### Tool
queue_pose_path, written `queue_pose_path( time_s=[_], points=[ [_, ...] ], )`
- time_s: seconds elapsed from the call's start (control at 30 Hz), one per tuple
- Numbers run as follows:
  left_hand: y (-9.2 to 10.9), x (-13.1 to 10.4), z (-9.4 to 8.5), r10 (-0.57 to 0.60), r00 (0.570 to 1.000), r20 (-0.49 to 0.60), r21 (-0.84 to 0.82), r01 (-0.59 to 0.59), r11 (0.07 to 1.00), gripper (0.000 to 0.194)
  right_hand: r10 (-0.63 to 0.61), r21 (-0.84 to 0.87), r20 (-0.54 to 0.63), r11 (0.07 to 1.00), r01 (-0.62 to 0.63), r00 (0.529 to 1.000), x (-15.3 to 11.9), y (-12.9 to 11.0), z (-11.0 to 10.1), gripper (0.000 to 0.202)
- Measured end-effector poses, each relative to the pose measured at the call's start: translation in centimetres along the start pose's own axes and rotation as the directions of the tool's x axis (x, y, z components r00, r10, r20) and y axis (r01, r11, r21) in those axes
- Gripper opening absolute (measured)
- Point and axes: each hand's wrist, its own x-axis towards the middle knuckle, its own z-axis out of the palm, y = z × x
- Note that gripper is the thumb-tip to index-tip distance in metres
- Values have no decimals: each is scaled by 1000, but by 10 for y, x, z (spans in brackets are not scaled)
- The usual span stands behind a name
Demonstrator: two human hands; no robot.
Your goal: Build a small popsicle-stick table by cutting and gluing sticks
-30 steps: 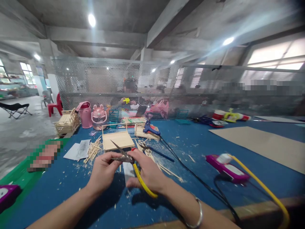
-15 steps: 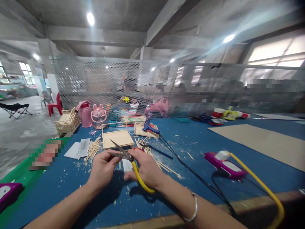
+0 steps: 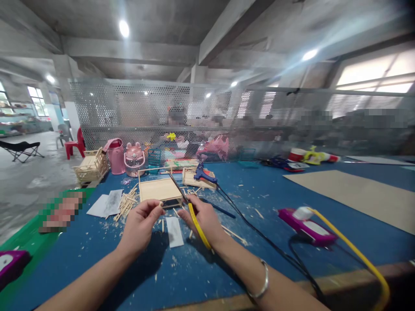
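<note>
My left hand (image 3: 140, 225) is closed in a pinch, and a small pale stick end (image 3: 161, 204) shows at its fingertips; most of it is hidden. In my right hand (image 3: 208, 222) are scissors (image 3: 196, 226) with yellow handles, their dark blades pointing up and away to the left. Between the hands, a small white paper (image 3: 175, 232) lies on the blue table. Just beyond stands a wooden stick frame (image 3: 158, 189) with a flat base. Loose thin sticks (image 3: 127, 201) lie to its left, beside white papers (image 3: 105, 203).
A blue glue gun (image 3: 205, 173) rests on another wooden piece (image 3: 191, 178), its black cord running right. A purple power strip (image 3: 306, 226) with a yellow cable lies at right, near brown board (image 3: 353, 194). Pink bottles (image 3: 134, 159) stand behind, before a perforated metal screen (image 3: 136, 103).
My right hand has drawn the scissors away from my left fingers, and the blades have swung upward. The white paper between the hands is now uncovered.
</note>
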Motion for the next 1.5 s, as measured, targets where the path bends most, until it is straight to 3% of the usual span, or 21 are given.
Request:
queue_pose_path(
  time_s=[0.27, 0.43, 0.57, 0.67, 0.77, 0.93, 1.23, 1.5],
  points=[
    [-3, -2, 0, -44, 996, 73, -9, 45, 999, 33, -30, 6, 22, 1000, 30, 999, -2, 3, 4, 29],
    [-1, -2, 5, -100, 985, 138, 56, 93, 994, 34, -5, 144, -2, 990, 5, 1000, -2, -1, 2, 26],
    [-6, -6, 8, -22, 981, 195, 256, -29, 966, 34, 61, 415, 56, 906, -79, 997, -2, -10, 0, 24],
    [-12, -10, 10, 78, 963, 259, 438, -189, 879, 30, 90, 569, 150, 806, -161, 985, -4, -18, 3, 19],
    [-14, -14, 11, 151, 939, 308, 512, -297, 806, 25, 108, 621, 205, 754, -215, 973, -6, -21, 5, 17],
    [-14, -14, 12, 188, 937, 296, 529, -324, 784, 27, 125, 675, 248, 689, -264, 961, -7, -23, 4, 19],
    [-17, -5, 3, 148, 965, 218, 597, -252, 761, 23, 178, 553, 63, 813, -183, 982, -5, -13, 8, 17],
    [-16, -9, 3, 222, 927, 303, 574, -363, 734, 27, 78, 458, 58, 884, -96, 995, -7, -14, 12, 26]
  ],
)
